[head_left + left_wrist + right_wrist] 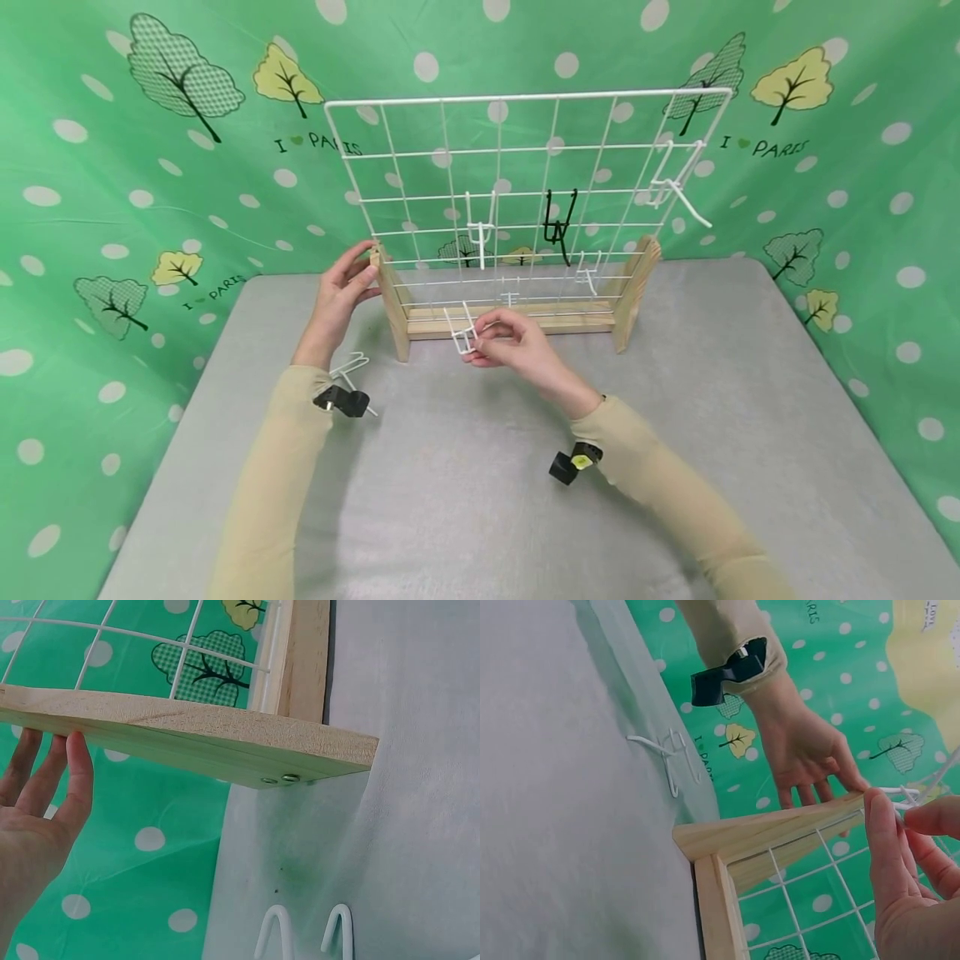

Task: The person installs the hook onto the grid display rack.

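Grey cloth-covered desk (750, 417) under me. Spare white wire hook (352, 367) lies on it by my left sleeve. Green tree-print polka-dot backdrop (112, 167) all round.

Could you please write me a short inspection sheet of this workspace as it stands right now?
Surface: grey table, bare in front.
Job's things: white wire grid upright in a wooden stand; white hook pinched in the right hand; white hooks and one black hook hang on the grid.
Clutter: spare white hook lying by the left wrist.
Hands: left hand with straight fingers against the stand's left post; right hand grips the hook.
Cables: nothing seen.
Surroundings: green tree-print cloth behind and beside.
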The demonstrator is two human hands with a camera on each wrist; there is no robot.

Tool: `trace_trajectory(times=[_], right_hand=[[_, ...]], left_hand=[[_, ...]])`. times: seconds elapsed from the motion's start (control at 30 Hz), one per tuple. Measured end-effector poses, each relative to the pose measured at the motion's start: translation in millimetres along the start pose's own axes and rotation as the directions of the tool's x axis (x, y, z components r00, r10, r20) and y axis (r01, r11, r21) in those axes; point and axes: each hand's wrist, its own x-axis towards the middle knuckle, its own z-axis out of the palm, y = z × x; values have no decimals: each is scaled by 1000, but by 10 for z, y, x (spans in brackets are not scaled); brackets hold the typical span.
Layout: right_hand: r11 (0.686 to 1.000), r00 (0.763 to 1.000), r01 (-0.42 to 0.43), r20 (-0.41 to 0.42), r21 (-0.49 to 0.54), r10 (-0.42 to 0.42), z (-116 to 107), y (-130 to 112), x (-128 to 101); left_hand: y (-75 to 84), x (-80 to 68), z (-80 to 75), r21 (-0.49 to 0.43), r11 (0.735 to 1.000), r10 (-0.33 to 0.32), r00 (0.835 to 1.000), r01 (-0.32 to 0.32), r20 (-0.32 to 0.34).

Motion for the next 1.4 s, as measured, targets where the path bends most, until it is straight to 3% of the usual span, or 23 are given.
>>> trace_trajectory(times=[0.3,0.87,1.4], right_hand=[[1000,999,4,-46,31,-3,97,171,95],[994,988,-54,-142,96,67,142,356,281],[990,976,-78,-194,119,100,183,415,443]], left_hand=[[-26,-8,-2,-13,1000,5,1000,-5,-3],[-32,0,3,-29,1000,10,1000,-10,-11],[-18,4,-4,-15,1000,2,1000,-2,-10]])
